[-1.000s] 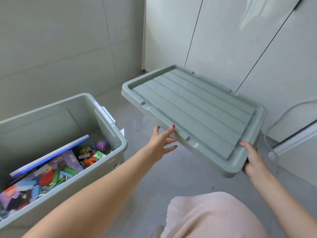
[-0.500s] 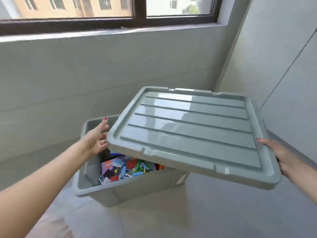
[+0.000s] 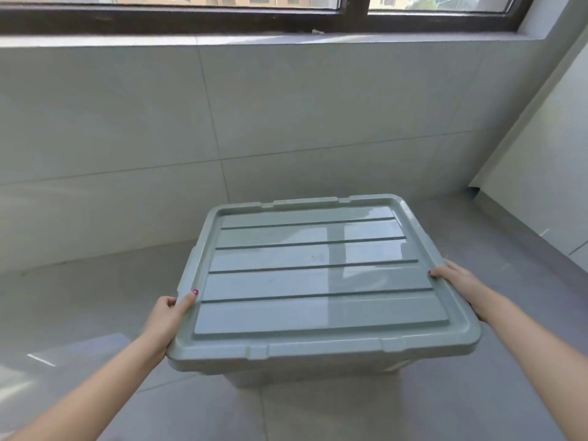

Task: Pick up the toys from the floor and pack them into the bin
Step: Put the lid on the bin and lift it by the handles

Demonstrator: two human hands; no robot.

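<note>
Two hands hold one grey-green ribbed plastic lid (image 3: 318,275) level over the matching grey-green plastic storage bin (image 3: 305,375), of which only a strip of wall and near rim shows beneath the lid's near edge. The bin stands on the grey tiled floor (image 3: 95,297), in the middle of the view, near the pale tiled wall (image 3: 222,122) under the dark-framed window (image 3: 350,17). The toys are hidden under the lid, so I cannot tell how high they are heaped.

The left hand (image 3: 167,316) grips the lid's left rim, thumb laid on top and fingers curled underneath. The right hand (image 3: 455,276) holds the right rim, one fingertip on the top edge; its other fingers are out of sight, so how tightly it closes I cannot tell.

Whether the lid is seated all round is not clear; the far edge is too distant to judge. The risks from here, as I judge them: the lid may sit skewed, one corner riding on the rim instead of over it, if the hands press unevenly. A tall toy could prop the lid up. Fingers curled under the rim could be nipped as it drops home. Letting go early would leave it loose.
</note>
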